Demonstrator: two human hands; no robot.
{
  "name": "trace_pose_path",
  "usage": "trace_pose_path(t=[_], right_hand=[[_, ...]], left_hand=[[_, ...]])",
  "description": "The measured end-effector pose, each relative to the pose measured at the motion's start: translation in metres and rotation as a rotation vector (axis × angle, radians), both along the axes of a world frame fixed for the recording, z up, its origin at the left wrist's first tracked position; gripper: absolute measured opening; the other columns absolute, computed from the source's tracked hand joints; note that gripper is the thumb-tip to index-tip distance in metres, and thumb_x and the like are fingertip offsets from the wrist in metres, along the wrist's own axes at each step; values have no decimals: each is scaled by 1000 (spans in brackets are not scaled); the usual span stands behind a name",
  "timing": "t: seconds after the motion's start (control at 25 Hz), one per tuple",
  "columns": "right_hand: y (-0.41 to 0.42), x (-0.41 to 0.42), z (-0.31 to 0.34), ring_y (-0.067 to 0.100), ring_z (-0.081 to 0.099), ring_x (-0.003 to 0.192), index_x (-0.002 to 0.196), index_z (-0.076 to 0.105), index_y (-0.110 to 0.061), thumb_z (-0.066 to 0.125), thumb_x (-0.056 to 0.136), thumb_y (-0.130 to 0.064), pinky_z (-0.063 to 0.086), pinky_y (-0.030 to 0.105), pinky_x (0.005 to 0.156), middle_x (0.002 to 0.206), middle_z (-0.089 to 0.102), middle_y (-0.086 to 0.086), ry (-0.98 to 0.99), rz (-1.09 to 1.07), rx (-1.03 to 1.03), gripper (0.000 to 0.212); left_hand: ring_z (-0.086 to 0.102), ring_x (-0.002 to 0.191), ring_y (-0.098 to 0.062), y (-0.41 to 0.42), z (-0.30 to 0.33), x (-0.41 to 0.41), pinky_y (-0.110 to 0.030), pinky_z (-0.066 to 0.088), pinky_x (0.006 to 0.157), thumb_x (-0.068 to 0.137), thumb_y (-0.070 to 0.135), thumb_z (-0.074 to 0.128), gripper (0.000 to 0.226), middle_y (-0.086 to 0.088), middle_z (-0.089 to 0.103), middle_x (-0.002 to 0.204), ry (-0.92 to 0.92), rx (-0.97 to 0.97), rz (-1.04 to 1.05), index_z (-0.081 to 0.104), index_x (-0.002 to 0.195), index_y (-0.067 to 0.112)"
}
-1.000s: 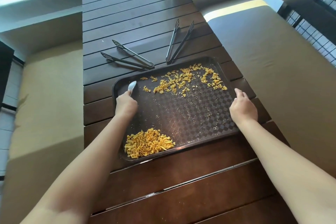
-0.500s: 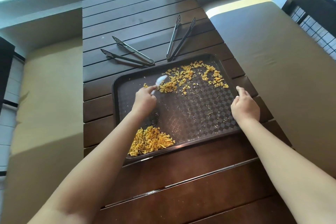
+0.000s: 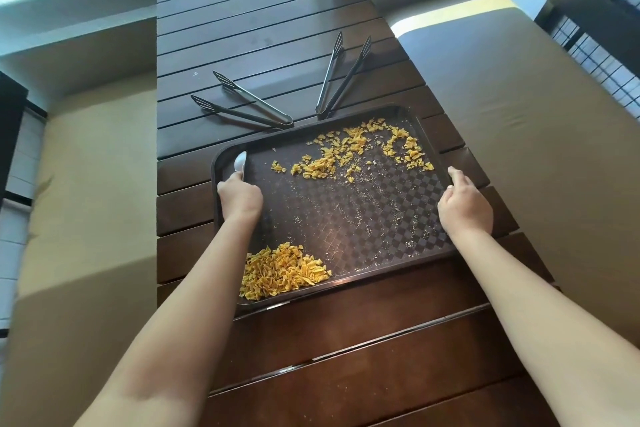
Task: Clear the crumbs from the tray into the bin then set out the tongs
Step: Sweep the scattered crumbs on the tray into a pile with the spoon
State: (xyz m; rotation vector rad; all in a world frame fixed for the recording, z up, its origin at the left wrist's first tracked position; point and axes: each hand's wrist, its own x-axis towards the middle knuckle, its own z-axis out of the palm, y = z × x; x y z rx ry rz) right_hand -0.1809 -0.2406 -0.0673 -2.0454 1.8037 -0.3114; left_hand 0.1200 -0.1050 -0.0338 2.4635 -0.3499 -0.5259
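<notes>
Left hand (image 3: 239,199): fingers curled round a small white scraper (image 3: 240,162), its pale blade sticking up and away from the knuckles over the far left corner of the tray (image 3: 367,267). Right hand (image 3: 464,204): grips the tray's right rim, fingers wrapped at the edge, thumb along the top. Tray: dark, checker-textured, long axis across the slatted wooden table (image 3: 263,28), slightly skewed. Crumbs, heaped (image 3: 282,270): orange pile in the near left corner, just beside the left forearm. Crumbs, loose (image 3: 349,154): scattered along the far side, right of the scraper. Left tongs (image 3: 242,106): on the table beyond the tray, hinge near the rim, tips pointing far left. Right tongs (image 3: 341,74): hinge near the rim, tips pointing away, arms splayed.
</notes>
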Motion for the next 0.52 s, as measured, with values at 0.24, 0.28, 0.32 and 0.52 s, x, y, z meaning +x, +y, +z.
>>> trace_pose_path(t=[0.24,0.28,0.32,0.52], right_hand=[[1,0,-1,38,54,110,137,41,-14,35,95,-10,45,42,81,138,48,11,4,-11,2,43],[1,0,-1,38,54,110,138,41,-14,35,95,-10,45,42,82,138,48,11,5,-10,1,43],[1,1,-1,37,54,111,138,41,-14,35,95,-10,45,42,82,138,48,11,4,-10,0,43],[1,0,-2,36,53,112,138,41,-15,35,95,-11,45,41,84,137,49,11,-3,-8,-2,43]], left_hand=[[56,101,-25,-14,3,-15,-23,44,77,87,-4,40,53,-14,47,137,124,-33,-222,49,136,14],[57,86,-22,-15,5,-19,-22,46,67,87,-3,40,52,-15,49,135,138,-27,-275,52,134,15],[54,72,-17,-16,5,-24,-20,45,56,88,-3,40,51,-15,51,134,149,-16,-327,53,133,17],[49,63,-11,-12,7,-16,-14,38,44,86,-4,38,52,-15,49,134,86,-87,-240,52,134,13]])
